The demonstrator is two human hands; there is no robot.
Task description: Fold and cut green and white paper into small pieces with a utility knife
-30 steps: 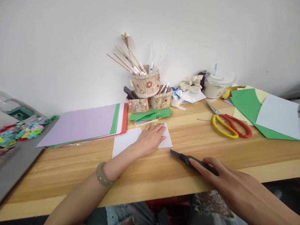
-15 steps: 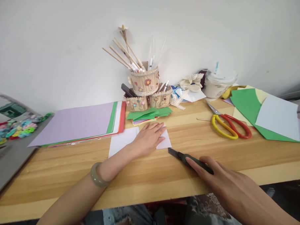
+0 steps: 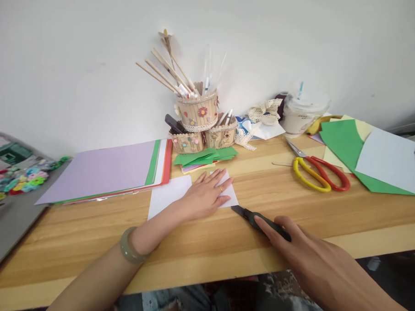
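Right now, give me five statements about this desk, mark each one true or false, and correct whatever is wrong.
1. The left hand rests on white paper. True.
2. A paintbrush is in the right hand. False: it holds a dark knife.
3. The scissors lie on the table. True.
4. Both wrists are bare. False: a bangle circles the left wrist.
5. A lavender sheet tops the stack of coloured paper. True.
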